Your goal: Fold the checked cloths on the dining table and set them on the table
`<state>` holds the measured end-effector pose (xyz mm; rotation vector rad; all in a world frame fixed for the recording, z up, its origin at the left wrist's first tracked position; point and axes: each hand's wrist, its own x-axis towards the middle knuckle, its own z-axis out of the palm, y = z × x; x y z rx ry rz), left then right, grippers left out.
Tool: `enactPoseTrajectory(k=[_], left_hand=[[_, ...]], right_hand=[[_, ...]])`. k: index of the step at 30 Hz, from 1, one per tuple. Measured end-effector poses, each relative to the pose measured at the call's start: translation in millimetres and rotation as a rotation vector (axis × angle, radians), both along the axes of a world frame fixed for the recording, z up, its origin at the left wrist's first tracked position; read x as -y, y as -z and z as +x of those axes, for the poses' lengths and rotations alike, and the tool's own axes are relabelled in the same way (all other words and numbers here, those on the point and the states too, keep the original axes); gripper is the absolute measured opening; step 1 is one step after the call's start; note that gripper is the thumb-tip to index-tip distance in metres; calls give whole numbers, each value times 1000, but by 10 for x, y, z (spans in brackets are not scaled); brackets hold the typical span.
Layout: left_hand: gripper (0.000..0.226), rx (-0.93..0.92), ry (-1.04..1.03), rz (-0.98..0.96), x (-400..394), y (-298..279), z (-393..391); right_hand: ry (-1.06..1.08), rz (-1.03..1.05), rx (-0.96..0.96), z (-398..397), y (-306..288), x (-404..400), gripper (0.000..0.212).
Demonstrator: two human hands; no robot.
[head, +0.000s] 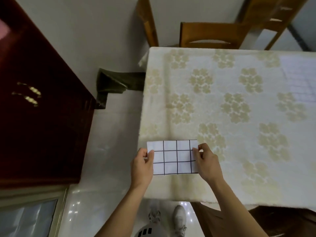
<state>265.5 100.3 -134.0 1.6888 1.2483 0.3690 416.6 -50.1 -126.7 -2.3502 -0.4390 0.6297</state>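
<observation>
The cloth (172, 157) is sitting folded into a small rectangle at the near left corner of the desk (239, 177), its left end reaching just past the desk's edge. Whether it is resting on the top or being held just above it cannot be told. The left hand (142, 165) is pinching the left short edge, thumb on top. The right hand (207, 162) is pinching the right short edge the same way, so each grip is pressing together on fabric.

The cloth is looking light, thin and soft; it is likely going to sag and fall open if only one end is being held. Holding both short ends, as now, is keeping the layers stacked. The surface is probably not slippery or fragile, so light pinching should be enough. A second, paler checked cloth (299, 79) is lying far right on the desk.
</observation>
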Motion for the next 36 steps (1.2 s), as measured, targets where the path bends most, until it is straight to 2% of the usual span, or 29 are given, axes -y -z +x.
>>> enactPoseTrajectory(k=[4, 7, 15, 22, 26, 31, 36], left_hand=[[34, -89, 40, -49, -140, 208, 152], [25, -175, 84, -57, -196, 396, 216], [20, -348, 128, 49, -251, 561, 330], [25, -351, 147, 161, -195, 629, 303], [20, -341, 158, 177, -214, 559, 281], [19, -285, 234, 308, -306, 280, 286], [31, -180, 359, 487, -309, -170, 433]], right_hand=[[26, -124, -31, 101, 226, -54, 26], [36, -200, -64, 174, 376, -88, 25], [69, -321, -57, 257, 644, -181, 18], [177, -321, 17, 210, 699, -228, 17], [223, -281, 36, 183, 626, -198, 20], [170, -236, 86, 290, 342, -72, 24], [84, -167, 204, 433, -126, -24, 30]])
